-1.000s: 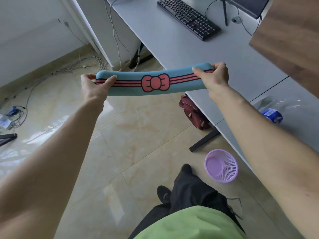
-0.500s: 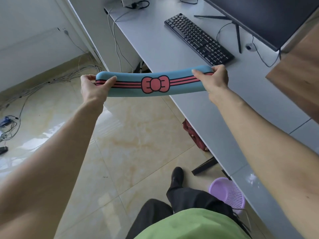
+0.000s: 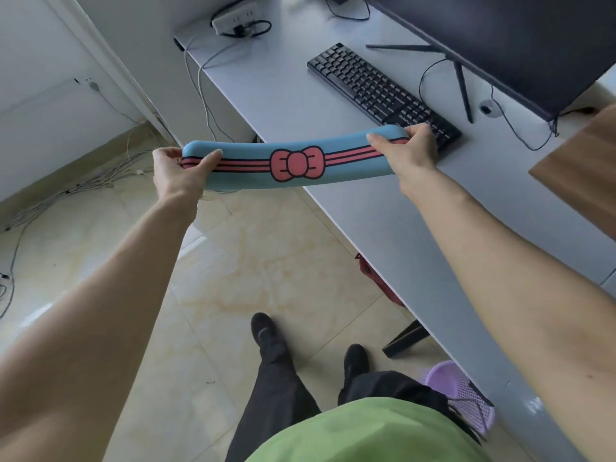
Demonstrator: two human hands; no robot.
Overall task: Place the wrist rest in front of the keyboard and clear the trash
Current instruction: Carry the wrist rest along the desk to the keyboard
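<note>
Wrist rest (image 3: 293, 160) held in the air, left hand (image 3: 178, 173) and right hand (image 3: 411, 150) each gripping one end. Long axis runs askew to the keyboard (image 3: 376, 91) (right end nearer it), which lies beyond on the worktop (image 3: 286, 95).

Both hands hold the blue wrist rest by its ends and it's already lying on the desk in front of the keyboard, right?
Not quite. In the head view the left hand and right hand do hold the wrist rest by its ends, but it is in the air, not yet on the desk before the keyboard.
</note>
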